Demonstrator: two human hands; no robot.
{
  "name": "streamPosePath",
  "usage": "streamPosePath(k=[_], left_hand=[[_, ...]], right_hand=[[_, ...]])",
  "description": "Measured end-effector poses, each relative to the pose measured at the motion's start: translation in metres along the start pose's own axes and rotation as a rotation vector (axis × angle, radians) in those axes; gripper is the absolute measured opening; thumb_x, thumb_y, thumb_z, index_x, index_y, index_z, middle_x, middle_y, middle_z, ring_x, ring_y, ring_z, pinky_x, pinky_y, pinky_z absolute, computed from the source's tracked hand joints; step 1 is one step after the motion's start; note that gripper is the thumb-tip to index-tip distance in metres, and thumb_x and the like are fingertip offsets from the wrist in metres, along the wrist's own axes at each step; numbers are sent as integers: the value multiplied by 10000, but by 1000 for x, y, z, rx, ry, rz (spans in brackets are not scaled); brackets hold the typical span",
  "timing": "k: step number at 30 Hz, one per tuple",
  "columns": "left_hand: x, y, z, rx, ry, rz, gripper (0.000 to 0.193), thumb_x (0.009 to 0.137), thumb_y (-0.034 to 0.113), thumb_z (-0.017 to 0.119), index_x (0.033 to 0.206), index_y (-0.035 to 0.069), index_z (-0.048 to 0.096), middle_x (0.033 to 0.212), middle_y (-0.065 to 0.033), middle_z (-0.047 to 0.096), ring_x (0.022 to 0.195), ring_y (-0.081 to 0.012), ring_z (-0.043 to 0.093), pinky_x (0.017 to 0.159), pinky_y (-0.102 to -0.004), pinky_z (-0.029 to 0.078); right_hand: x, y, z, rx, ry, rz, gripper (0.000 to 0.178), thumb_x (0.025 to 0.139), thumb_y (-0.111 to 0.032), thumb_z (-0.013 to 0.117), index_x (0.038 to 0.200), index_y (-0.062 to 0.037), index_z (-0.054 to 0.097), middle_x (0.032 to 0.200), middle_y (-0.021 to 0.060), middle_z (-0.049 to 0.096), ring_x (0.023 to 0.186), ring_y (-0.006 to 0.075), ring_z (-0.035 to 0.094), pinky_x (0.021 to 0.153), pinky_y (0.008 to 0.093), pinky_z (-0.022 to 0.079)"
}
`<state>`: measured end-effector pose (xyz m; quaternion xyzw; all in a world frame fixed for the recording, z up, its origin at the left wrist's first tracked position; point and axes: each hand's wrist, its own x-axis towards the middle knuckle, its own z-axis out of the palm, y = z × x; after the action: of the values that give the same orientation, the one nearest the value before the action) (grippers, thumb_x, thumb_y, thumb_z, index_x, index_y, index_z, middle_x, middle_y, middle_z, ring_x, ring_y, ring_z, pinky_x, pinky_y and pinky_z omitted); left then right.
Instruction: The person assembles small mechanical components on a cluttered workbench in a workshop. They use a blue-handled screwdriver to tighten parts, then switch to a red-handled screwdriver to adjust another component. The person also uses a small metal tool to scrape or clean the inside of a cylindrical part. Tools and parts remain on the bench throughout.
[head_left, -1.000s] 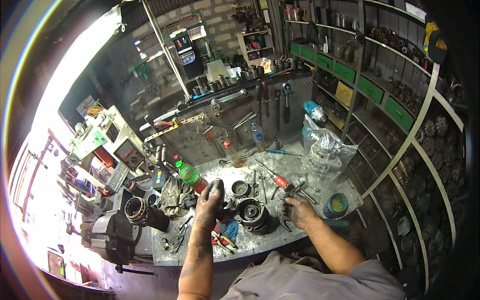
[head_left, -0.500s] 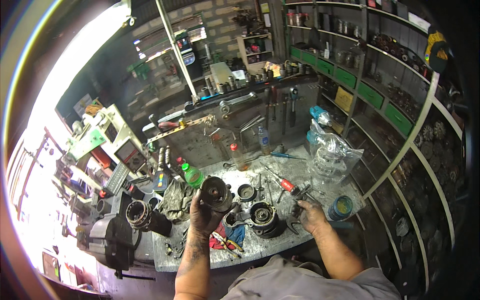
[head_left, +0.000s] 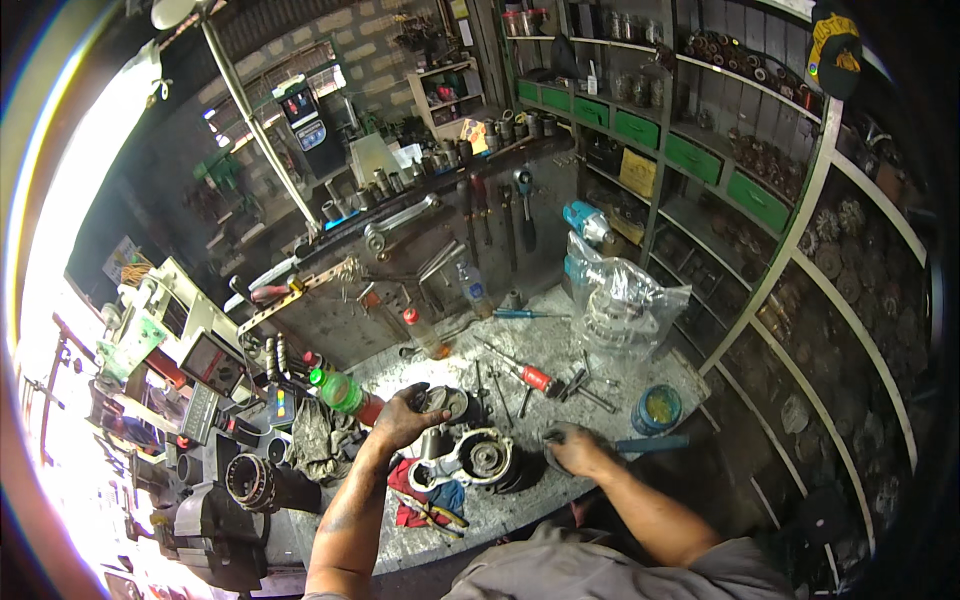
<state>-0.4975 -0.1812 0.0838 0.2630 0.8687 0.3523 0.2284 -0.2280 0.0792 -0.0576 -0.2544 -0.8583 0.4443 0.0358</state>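
My left hand (head_left: 402, 420) is closed at the edge of a round, cup-shaped metal part (head_left: 452, 402), thumb and fingers about its rim. Just in front of it on the bench lies an open motor housing (head_left: 490, 457), round, with a pale cast arm reaching left. To its right, my right hand (head_left: 575, 450) is closed low over the bench, on top of a dark tool head. A blue handle (head_left: 652, 443) sticks out beyond that wrist. The hand hides what its fingers hold, if anything. Beneath the left forearm's side lie a red and blue rag (head_left: 418, 490) and pliers (head_left: 440, 514).
A red screwdriver (head_left: 537, 378), a blue can (head_left: 657, 408) and a bagged metal part (head_left: 625, 305) lie on the metal workbench (head_left: 560, 500). Bottles, one with a green cap (head_left: 335, 390), stand behind my left hand. Shelves (head_left: 690, 150) rise at the right.
My left hand has lowered the dark round part from its raised, tilted position toward the bench. My right hand has come down over the dark tool head. The view has shifted rightward.
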Motion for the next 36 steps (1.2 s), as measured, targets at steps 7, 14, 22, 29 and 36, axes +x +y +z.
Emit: streamPosePath(k=[7, 14, 22, 29, 36], left_hand=[[80, 19, 30, 269, -153, 116, 890, 793, 495, 989, 1423, -50, 676, 1173, -233, 816, 1070, -360, 799, 973, -465, 629], [141, 37, 78, 710, -262, 236, 881, 804, 574, 923, 1458, 49, 654, 1341, -258, 725, 1271, -457, 694, 1087, -526, 579], [110, 56, 76, 609, -207, 273, 981, 834, 480, 952, 1615, 64, 528, 1615, -265, 557, 1486, -466, 545, 1220, -529, 488], [-45, 35, -3, 24, 209, 96, 683, 959, 268, 892, 1511, -25, 616, 1494, -228, 686, 1391, -357, 665, 1176, -464, 539], [-204, -117, 68, -581, 923, -302, 372, 1040, 126, 784, 1336, -89, 717, 1266, -180, 788, 1161, -245, 738, 1041, -381, 585]], right_hand=[[33, -34, -18, 78, 6, -383, 466, 1032, -259, 748, 1470, -110, 696, 1379, 240, 750, 1293, 448, 702, 1083, 521, 579], [-12, 7, -79, -9, -160, -157, 400, 1012, -220, 779, 1362, -35, 725, 1327, 256, 754, 1242, 447, 721, 1099, 510, 571], [-16, 14, -93, 70, -107, -309, 370, 974, -154, 790, 1304, 4, 739, 1270, 253, 756, 1202, 445, 725, 1063, 502, 583], [-11, -82, -93, 71, -164, -588, 386, 918, -156, 847, 1276, -43, 760, 1364, 202, 706, 1286, 404, 677, 1128, 486, 546], [8, -186, -73, -484, -320, -954, 339, 921, -247, 826, 1202, -57, 811, 1646, 287, 518, 1593, 537, 399, 1326, 669, 299]])
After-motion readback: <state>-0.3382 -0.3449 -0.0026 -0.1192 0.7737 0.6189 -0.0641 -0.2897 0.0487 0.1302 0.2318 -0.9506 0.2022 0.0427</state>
